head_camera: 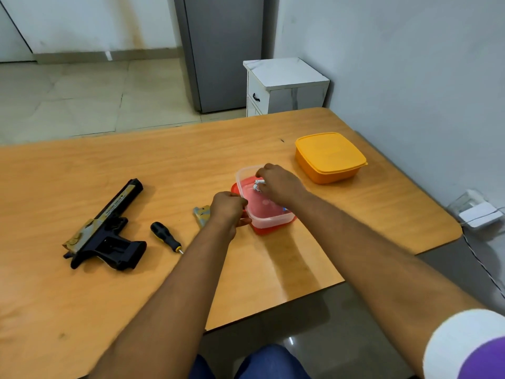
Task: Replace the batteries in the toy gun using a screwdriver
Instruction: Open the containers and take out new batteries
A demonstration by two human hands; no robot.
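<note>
Toy gun: black with tan slide, lies on its side at the left of the tabletop, untouched. Judged light, stiff plastic; best held by the handle or frame while the cover goes back on.

Screwdriver: black handle, short tip, just right of the gun, lying free. Judged grippy at the handle.

Cover: small tan piece beside the left hand, off the gun.

Clear tub: open, seated on its red lid, near the tabletop's middle.

Batteries: small, pale, in the tub under the right hand's fingers. Judged smooth and apt to roll; pinch across the barrel.

Left hand: grip curled on the tub's near rim, steadying it.

Right hand: reaches into the tub, fingers bent down onto the batteries, apparently pinching them.

Orange box: lidded, well apart at the right.
</note>
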